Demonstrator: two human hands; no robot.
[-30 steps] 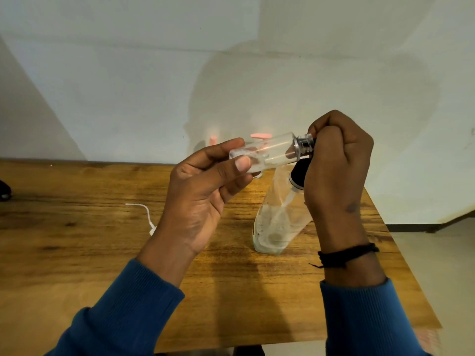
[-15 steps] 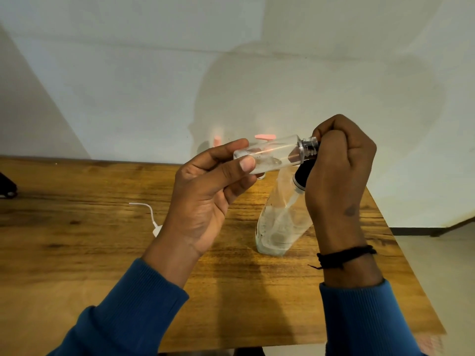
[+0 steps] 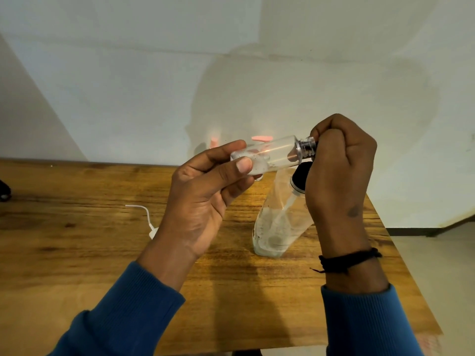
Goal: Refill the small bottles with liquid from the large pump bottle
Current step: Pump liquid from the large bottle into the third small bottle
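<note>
1. Dark object (image 3: 4,191), one, cut off by the frame edge at 9 o'clock on the wooden table (image 3: 77,253); too little shows to identify it.
2. White cable (image 3: 144,214), one, lying on the table top and running toward 5 o'clock, where its plug end meets the outline of the left wrist.
3. Left hand (image 3: 203,199), raised above the table, palm toward the camera. Its thumb and fingers are curled round the base end of the small bottle (image 3: 270,154) and pinch it there. Blue sleeve (image 3: 123,312) on the forearm, one of two.
4. Small bottle, one held: clear plastic, lying nearly horizontal in the air between the two hands, base at 9 o'clock, neck at 3 o'clock and tilted slightly upward. A little pale residue clings inside near the base.
5. Pink items (image 3: 261,138), two, seen behind the small bottle at the far table edge near the wall; both are blurred and cannot be named with certainty.
6. Large bottle (image 3: 277,222), one, clear, standing on the table at 5 o'clock from the small bottle and leaning toward the right hand. A black collar (image 3: 299,177) sits at its top, with a dip tube visible inside and cloudy liquid low in the body.
7. Right hand (image 3: 339,176), back toward the camera, fingers curled tightly over the neck end of the small bottle; the cap itself is hidden inside the fist. A black wristband (image 3: 349,259), one, circles the wrist above the second blue sleeve.
</note>
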